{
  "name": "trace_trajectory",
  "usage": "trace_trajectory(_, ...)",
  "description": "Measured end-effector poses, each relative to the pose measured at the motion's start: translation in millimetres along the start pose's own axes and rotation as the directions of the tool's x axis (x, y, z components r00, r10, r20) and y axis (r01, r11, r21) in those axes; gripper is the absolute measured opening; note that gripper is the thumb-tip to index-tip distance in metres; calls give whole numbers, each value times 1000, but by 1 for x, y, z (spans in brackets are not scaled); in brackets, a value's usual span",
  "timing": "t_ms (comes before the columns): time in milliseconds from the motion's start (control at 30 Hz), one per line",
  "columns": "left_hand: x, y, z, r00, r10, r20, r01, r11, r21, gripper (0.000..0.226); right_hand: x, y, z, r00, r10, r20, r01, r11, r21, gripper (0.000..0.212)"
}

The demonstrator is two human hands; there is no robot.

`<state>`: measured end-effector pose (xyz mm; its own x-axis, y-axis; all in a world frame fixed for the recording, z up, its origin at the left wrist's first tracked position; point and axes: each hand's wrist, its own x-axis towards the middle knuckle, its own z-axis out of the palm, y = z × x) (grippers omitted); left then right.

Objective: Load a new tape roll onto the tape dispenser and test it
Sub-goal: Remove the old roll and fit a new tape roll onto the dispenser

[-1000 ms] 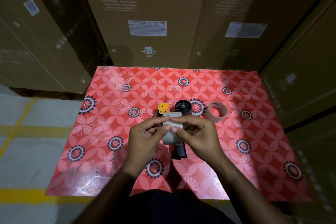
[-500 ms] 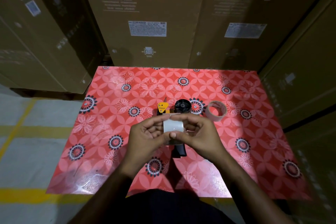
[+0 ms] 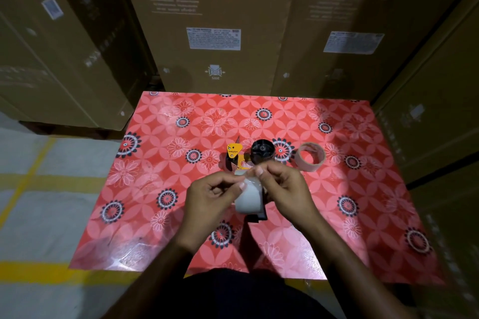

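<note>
1. Head view, item: roll [image 3: 248,195]. Clear tape, held above the mat [image 3: 160,153] between your two hands, well in front of you.
2. Item: left hand [image 3: 210,195]. Fingers closed in a pinch on the roll's near-left edge.
3. Item: right hand [image 3: 286,190]. Fingers curled round the roll's right side, fingertips picking at its top edge, apparently seeking the free end; whether the end is lifted cannot be told.
4. Item: dispenser [image 3: 255,156]. Lies on the mat just beyond your hands, yellow plate to the left, black hub bare; its handle shows below the roll.
5. Item: empty core [image 3: 310,156]. Rests on the mat to the right of the hub, apart from it.
6. Status, done: old core appears removed; hub stands ready.
7. Status, left: free the tape end, seat the roll on the hub, thread past the blade, then test.
</note>
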<state>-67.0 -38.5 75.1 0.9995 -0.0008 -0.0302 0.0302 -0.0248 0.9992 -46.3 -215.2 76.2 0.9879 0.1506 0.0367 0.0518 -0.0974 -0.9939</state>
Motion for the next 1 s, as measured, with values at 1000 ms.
trace_trajectory(1000, 13, -11, 3, 941, -38, -335, -35, 977, -210, 15, -19, 3, 14, 989, -86, 123, 127, 916, -381, 30)
